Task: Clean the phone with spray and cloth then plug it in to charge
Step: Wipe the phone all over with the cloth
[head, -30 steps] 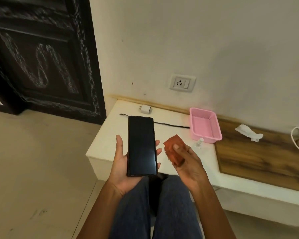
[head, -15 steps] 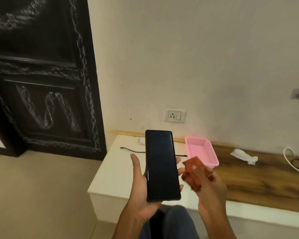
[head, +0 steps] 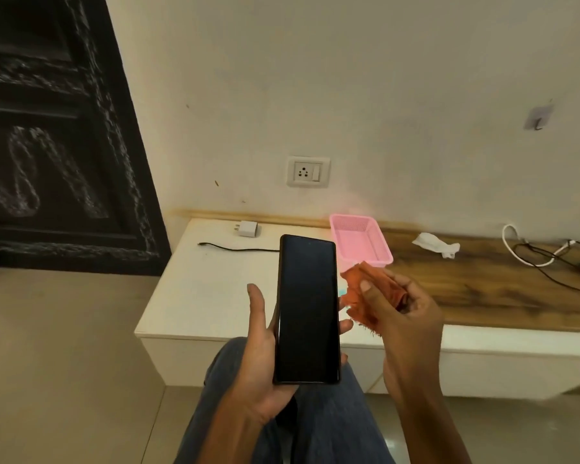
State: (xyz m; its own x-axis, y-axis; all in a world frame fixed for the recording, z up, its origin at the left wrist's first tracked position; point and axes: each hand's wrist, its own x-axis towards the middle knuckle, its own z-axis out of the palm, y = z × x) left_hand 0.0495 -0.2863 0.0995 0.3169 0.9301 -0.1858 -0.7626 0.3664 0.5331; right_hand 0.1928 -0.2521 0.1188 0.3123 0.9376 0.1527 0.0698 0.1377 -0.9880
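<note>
My left hand (head: 258,360) holds a black phone (head: 307,309) upright, its dark screen facing me, above my lap. Just to the phone's right, my right hand (head: 402,316) is closed on a crumpled orange cloth (head: 369,293). The cloth sits beside the phone's right edge, not on the screen. On the white table (head: 188,296) behind lie a white charger plug (head: 246,229) and a black cable (head: 238,249). A wall socket (head: 308,171) is above the table. The spray bottle is mostly hidden behind my right hand and the cloth.
A pink basket (head: 362,241) stands on the table behind the cloth. A crumpled white tissue (head: 436,244) lies on the wooden top (head: 499,293), with white and black cables (head: 529,252) at far right. A dark carved door (head: 54,135) is at left. My jeans-clad legs (head: 315,413) are below.
The view has shifted, so the table and socket sit differently in frame. Both hands stay close together; the phone is held a little lower, and the cloth stays beside its right edge.
</note>
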